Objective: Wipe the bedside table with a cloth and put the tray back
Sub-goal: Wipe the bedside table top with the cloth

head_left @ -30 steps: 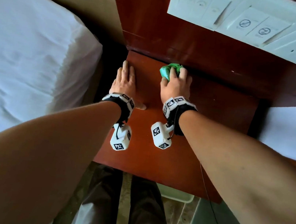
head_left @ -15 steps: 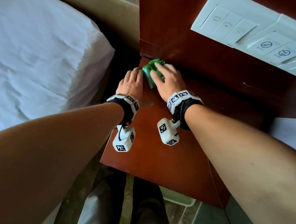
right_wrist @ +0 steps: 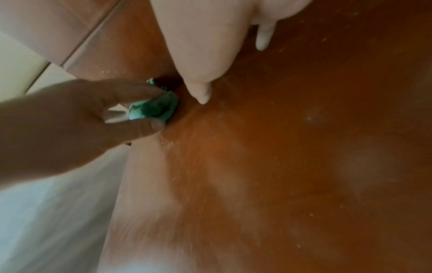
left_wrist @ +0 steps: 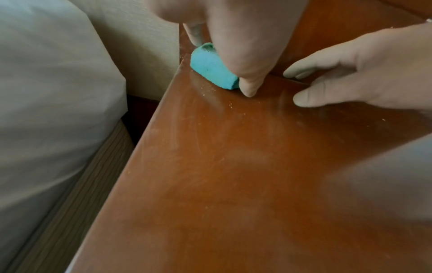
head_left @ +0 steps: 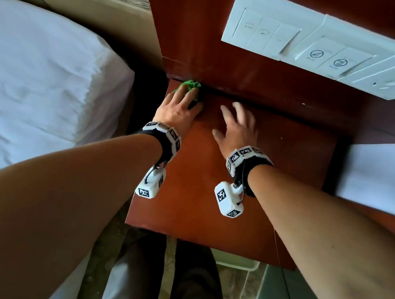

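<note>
A crumpled green cloth [head_left: 189, 86] lies in the back left corner of the red-brown bedside table [head_left: 209, 202], against the wooden back panel. My left hand [head_left: 181, 102] grips it, thumb and fingers pinching the cloth [right_wrist: 154, 109] and pressing it on the tabletop. The cloth [left_wrist: 211, 68] looks teal in the left wrist view. My right hand [head_left: 237, 127] hovers just right of it, fingers spread and relaxed, holding nothing. Fine crumbs and wipe streaks show on the wood [left_wrist: 233, 147]. A pale rimmed object [head_left: 235, 264], perhaps the tray, shows below the table's front edge.
A white bed [head_left: 34, 86] lies close to the table's left edge. A white switch and socket panel [head_left: 322, 47] hangs on the wooden wall above the table. White bedding [head_left: 387, 175] borders the right side. My legs stand at the table's front edge.
The cloth has passed from my right hand to my left hand at the back left corner. My right hand has let go and moved right, with its fingers spread.
</note>
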Tool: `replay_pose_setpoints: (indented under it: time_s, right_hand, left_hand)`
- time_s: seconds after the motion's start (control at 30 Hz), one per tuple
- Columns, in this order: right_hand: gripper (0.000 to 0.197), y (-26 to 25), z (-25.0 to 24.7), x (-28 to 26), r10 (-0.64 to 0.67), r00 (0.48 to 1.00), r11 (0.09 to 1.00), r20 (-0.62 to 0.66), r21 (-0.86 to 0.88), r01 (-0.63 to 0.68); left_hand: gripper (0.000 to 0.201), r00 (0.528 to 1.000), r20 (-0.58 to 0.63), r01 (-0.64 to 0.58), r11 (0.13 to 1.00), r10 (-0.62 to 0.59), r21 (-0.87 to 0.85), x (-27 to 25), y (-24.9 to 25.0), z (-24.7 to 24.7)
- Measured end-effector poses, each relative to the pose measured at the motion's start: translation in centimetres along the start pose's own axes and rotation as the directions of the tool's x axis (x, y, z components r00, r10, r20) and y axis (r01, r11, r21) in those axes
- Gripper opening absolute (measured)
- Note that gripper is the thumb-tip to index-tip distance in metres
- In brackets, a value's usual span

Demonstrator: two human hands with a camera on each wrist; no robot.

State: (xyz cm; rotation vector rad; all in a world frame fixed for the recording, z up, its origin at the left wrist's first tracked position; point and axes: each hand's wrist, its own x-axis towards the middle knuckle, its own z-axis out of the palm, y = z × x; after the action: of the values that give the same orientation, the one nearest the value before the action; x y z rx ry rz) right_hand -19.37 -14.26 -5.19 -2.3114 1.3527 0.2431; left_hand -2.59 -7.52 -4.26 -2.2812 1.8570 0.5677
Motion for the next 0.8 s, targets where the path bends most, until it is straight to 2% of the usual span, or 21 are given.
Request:
replay_pose_setpoints:
  time_s: [0.1,0.17,0.33,0.57,0.8]
  right_hand:
    - [0.066,-0.4,0.4,0.1,0.020,0.994,0.996,0.107,-0.087,-0.010]
    - [0.066,-0.6,0.7,0.2,0.034,0.992,0.993,0.124,-0.112,-0.020]
    - [0.068,-0.7,1.0,0.3,0.038,0.992,0.993,0.123,-0.119,-0.023]
    - [0.067,-0.5,1.2,0.4,0.033,0.993,0.990,0.117,-0.138,-0.017]
    - [0.066,-0.5,1.3,0.0,0.003,0.997,0.995,0.074,-0.099,0.004]
  left_hand:
    - [0.047,0.997,0.074,-0.029,1.000,0.029,0.000,1.1,-0.4,-0.3]
    - [0.046,0.995,0.086,-0.047,0.999,0.046,0.007,1.5,-0.8,-0.4]
    - [0.047,0.995,0.081,-0.066,0.997,0.063,0.036,1.3,-2.0,-0.8]
    - [0.046,0.997,0.072,0.018,1.000,-0.016,-0.025,0.9,-4.5,-0.1]
    - [0.046,0.999,0.047,0.026,0.999,-0.024,-0.047,-1.8,-4.2,0.8]
